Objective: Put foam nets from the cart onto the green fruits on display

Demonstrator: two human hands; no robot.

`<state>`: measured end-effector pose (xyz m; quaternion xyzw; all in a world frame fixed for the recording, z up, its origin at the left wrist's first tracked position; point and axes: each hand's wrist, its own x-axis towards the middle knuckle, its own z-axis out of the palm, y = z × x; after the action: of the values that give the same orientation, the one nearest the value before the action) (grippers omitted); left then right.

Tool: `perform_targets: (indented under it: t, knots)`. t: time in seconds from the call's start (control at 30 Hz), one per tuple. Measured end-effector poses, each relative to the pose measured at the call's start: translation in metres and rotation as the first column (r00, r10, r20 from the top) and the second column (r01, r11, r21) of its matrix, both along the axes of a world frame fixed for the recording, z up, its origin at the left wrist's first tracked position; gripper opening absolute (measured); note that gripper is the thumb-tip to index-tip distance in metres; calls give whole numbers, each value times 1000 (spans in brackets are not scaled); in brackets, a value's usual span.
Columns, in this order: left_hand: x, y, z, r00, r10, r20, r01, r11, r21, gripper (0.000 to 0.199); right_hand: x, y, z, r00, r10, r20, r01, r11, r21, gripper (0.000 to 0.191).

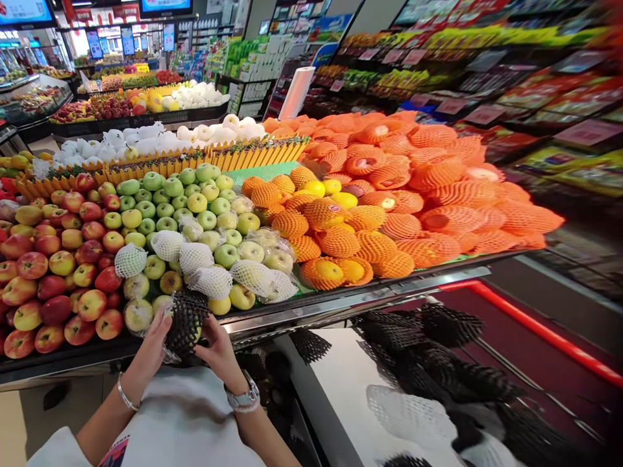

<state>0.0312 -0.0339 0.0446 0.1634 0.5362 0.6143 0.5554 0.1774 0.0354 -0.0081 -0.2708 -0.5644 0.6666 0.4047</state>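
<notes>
Close to my body, a black foam fruit net (185, 319) is held between both hands, with a bit of green fruit showing through its side. My left hand (154, 335) grips it from the left, and some clear plastic film hangs by those fingers. From the right, my right hand (217, 345) presses thumb and fingers on the net. Just beyond are green apples (227, 255), some bagged in clear film and some in white foam nets (210, 281). Red apples (56, 310) lie left of my left hand. Most of the fruit inside the black net is hidden.
Orange-netted fruit (335, 241) and a heap in red-orange nets (438, 175) fill the display's right side. A metal edge (311, 316) borders it in front. Below right, a cart (545, 337) holds black nets and a white box (331, 363). A plastic bag roll (296, 93) stands behind.
</notes>
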Motion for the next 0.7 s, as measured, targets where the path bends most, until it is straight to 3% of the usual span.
perform_targets:
  t: [0.1,0.17,0.27,0.33,0.4,0.5,0.6,0.63,0.7]
  knots:
    - [2,0,6,999,-47,-17,47,999,27,87,1,3,10,997,76,5,-76,996,45,68]
    - [2,0,8,997,-52,-65,54,998,37,88,2,4,9,998,56,30,-57,997,47,70]
    - [-1,-5,2,990,4,-143,-3,1000,9,67,2,5,2,996,-57,69,52,996,72,67]
    - [-5,-9,-6,983,57,-177,-59,998,-6,56,2,4,3,987,-135,89,121,982,142,53]
    - [-9,-12,-12,977,85,-195,-89,996,-12,52,2,2,9,968,-221,116,185,947,262,32]
    - [-8,-8,-13,982,91,-163,-99,994,-45,54,6,0,21,916,-386,109,298,836,461,15]
    - [-3,-1,-8,994,100,-40,-103,989,-107,65,7,-1,25,864,-501,61,388,737,554,16]
    - [-1,0,-7,994,107,-13,-108,987,-120,68,6,0,25,857,-514,46,407,728,551,25]
    - [1,2,-6,993,113,-33,-116,988,-104,68,3,0,22,887,-462,23,389,773,501,49]
